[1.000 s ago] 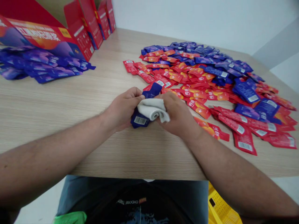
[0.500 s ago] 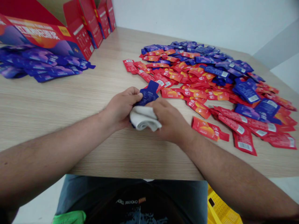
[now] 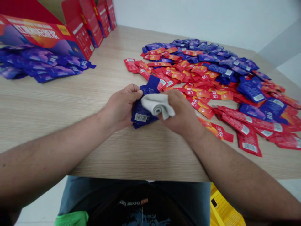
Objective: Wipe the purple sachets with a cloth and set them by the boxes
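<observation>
My left hand (image 3: 121,106) grips a dark blue foil sachet (image 3: 142,108) by its left side, and a barcode shows on the sachet's lower part. My right hand (image 3: 182,113) presses a folded white cloth (image 3: 157,105) onto the middle of the sachet. The cloth hides part of the sachet, and the hand's fingers lie over the cloth. Both hands are close together just above the wooden table (image 3: 94,94), and the sachet's lower edge is near its surface.
A wide spread of red and blue sachets (image 3: 207,73) lies on the table just beyond my right hand. More blue sachets (image 3: 42,64) lie at the left, before red printed cardboard boxes (image 3: 77,31). A yellow plastic crate (image 3: 223,207) sits below the table's front edge.
The cloth has moved up the sachet and to the right, uncovering the barcode again. The sachet now lies lower and flatter between my hands. The view has shifted slightly.
</observation>
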Demonstrator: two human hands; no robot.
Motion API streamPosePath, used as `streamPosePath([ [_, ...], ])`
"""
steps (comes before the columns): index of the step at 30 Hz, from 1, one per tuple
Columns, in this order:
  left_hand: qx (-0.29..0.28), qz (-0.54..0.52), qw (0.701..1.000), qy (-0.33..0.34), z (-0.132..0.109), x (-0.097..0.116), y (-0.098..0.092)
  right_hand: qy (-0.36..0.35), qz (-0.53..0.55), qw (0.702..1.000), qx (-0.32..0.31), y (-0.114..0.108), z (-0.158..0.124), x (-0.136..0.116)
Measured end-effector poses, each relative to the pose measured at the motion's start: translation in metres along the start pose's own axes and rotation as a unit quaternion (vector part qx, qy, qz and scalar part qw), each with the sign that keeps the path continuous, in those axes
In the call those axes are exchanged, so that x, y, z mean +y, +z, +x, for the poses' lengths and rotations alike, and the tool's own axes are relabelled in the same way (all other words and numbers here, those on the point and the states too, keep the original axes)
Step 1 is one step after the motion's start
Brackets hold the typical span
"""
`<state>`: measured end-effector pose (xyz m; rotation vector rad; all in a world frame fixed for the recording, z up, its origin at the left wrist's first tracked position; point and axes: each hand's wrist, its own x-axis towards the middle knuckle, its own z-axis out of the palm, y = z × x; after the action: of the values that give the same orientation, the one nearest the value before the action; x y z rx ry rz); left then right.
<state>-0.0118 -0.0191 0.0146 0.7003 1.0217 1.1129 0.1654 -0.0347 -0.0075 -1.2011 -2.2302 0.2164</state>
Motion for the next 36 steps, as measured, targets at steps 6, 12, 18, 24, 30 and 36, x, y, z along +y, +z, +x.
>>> streamPosePath([
  [6,-0.009,0.023,1.0,0.009,-0.0017,-0.0009,-0.0008,-0.078,0.027,0.988,-0.132,0.0006,-0.0018,-0.0046],
  [12,-0.016,-0.001,1.0,0.0,-0.0027,-0.0012,0.0009,0.014,-0.007,0.999,0.051,-0.0006,-0.0006,0.0017],
  [18,-0.014,0.013,1.0,0.005,-0.0034,-0.0012,0.0013,-0.028,0.006,0.999,-0.033,0.0007,-0.0004,-0.0009],
  [24,-0.007,0.033,0.999,0.001,-0.0036,-0.0012,0.0009,-0.072,0.028,0.993,-0.091,0.0007,-0.0008,-0.0023],
  [30,-0.008,0.006,1.0,0.003,-0.0031,-0.0013,0.0018,0.014,-0.006,0.998,0.058,0.0003,-0.0004,-0.0011],
  [36,-0.009,0.014,1.0,0.002,-0.0021,-0.0012,0.0021,-0.024,0.014,0.999,-0.016,0.001,0.0001,0.0032],
])
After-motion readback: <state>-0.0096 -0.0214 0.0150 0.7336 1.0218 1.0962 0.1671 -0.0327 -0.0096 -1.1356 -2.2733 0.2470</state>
